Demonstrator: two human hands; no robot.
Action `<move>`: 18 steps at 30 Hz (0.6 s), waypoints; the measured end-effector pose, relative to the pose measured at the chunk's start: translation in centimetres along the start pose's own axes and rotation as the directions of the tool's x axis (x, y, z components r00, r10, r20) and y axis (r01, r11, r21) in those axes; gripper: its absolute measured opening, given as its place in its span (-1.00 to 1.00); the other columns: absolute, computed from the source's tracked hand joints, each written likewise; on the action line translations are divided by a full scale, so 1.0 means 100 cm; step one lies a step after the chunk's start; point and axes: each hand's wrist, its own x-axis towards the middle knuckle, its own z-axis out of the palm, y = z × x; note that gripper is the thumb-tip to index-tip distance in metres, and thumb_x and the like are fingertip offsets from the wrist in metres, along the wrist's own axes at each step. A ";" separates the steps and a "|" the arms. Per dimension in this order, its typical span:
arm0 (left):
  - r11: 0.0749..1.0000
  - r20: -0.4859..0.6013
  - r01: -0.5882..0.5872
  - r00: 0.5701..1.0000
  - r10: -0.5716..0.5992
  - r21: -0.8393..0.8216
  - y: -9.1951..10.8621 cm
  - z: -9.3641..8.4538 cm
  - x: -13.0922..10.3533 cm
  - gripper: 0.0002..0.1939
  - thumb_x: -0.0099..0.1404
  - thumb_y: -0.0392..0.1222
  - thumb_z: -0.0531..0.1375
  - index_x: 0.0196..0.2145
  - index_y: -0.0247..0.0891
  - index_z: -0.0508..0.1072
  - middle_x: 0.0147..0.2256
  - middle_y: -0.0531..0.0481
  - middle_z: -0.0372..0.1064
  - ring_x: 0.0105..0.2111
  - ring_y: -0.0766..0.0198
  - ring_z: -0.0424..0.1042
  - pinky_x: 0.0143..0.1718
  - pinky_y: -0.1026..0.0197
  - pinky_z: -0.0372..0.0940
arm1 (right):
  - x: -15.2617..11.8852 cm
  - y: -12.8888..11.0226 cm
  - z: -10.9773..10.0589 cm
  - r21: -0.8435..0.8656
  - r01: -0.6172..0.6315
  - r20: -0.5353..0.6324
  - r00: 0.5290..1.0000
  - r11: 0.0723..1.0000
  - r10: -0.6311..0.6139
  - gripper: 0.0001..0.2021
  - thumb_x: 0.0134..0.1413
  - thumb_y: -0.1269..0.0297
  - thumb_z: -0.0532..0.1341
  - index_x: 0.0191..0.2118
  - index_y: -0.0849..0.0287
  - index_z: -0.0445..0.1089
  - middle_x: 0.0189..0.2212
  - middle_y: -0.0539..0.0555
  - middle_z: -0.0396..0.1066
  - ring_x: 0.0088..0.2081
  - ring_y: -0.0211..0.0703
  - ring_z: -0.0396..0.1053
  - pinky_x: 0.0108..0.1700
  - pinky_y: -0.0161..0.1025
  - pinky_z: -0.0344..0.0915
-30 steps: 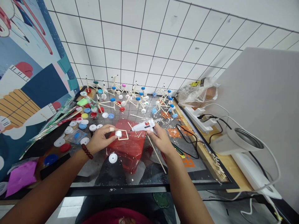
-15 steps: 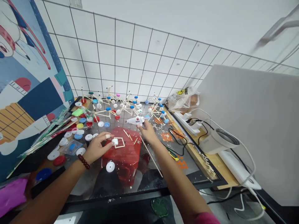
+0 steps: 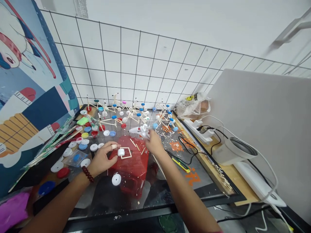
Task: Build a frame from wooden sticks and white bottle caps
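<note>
- Nearest on the glass bench (image 3: pixel 170 194) lies a white cap (image 3: pixel 116 179), loose, just near of the red sheet (image 3: pixel 132 165); a thin stick (image 3: pixel 159 165) runs under the right forearm
- The left hand (image 3: pixel 102 158) rests at the left edge of the red sheet; a bead bracelet (image 3: pixel 87 174) circles its wrist; its fingers (image 3: pixel 112 146) are closed on a small white cap (image 3: pixel 120 152) that touches a square stick frame (image 3: pixel 126 152) lying on the sheet
- To the left, flat caps in white, blue and red (image 3: pixel 73 155) are scattered on the bench beside long packets (image 3: pixel 55 139) along the mural wall
- The right hand (image 3: pixel 152 142) reaches to the far edge of the red sheet; its fingers curl round the rear of a white glue gun (image 3: pixel 138 129), nozzle pointing left; the gun is low over the bench, whether it touches I cannot tell
- Right of that hand a black cable (image 3: pixel 187 147) loops toward a white power strip (image 3: pixel 199 129); a white round appliance (image 3: pixel 233 150) sits further right
- Farthest, stick-and-cap models (image 3: pixel 131 113) stand in a row against the tiled wall; a clear bag (image 3: pixel 194 106) sits at their right end
</note>
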 end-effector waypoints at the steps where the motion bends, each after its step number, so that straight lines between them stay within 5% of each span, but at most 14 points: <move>1: 1.000 -0.003 -0.001 1.000 0.001 0.011 0.000 0.000 0.000 -0.63 0.12 -0.32 0.20 -0.08 -0.19 0.52 -0.05 -0.12 0.44 -0.06 0.12 0.47 0.00 0.07 0.39 | -0.007 -0.002 -0.005 -0.060 -0.019 -0.046 0.999 0.998 0.017 -0.64 0.02 0.45 0.20 0.00 0.24 0.30 -0.09 0.30 0.41 -0.05 0.10 0.36 0.01 0.00 0.26; 3: 1.000 -0.008 -0.009 1.000 0.009 0.030 0.000 0.000 0.000 -0.63 0.12 -0.31 0.20 -0.08 -0.18 0.52 -0.05 -0.12 0.43 -0.05 0.11 0.46 0.02 0.07 0.37 | -0.021 -0.007 -0.011 -0.103 0.020 -0.084 0.996 0.994 -0.029 -0.72 0.07 0.48 0.13 -0.07 0.21 0.34 -0.13 0.26 0.41 -0.09 0.07 0.37 -0.03 -0.02 0.28; 8: 0.998 0.000 -0.037 0.999 0.037 0.054 0.000 -0.001 0.001 -0.67 0.15 -0.31 0.20 -0.10 -0.18 0.52 -0.06 -0.11 0.44 -0.05 0.12 0.46 0.04 0.07 0.34 | -0.045 -0.018 -0.002 -0.058 0.336 0.111 0.938 0.940 -0.328 -0.70 0.05 0.59 0.07 -0.22 0.12 0.46 -0.23 0.12 0.44 -0.15 -0.04 0.38 -0.09 -0.15 0.29; 18: 1.000 0.027 -0.020 0.999 0.019 0.018 -0.001 0.001 0.002 -0.77 0.24 -0.22 0.21 -0.14 -0.19 0.54 -0.13 -0.08 0.44 -0.11 0.18 0.46 -0.03 0.16 0.34 | -0.050 -0.019 0.010 -0.183 0.402 0.265 0.899 0.897 -0.349 -0.66 0.08 0.55 0.13 -0.14 0.08 0.56 -0.24 0.10 0.46 -0.16 -0.05 0.32 -0.10 -0.13 0.15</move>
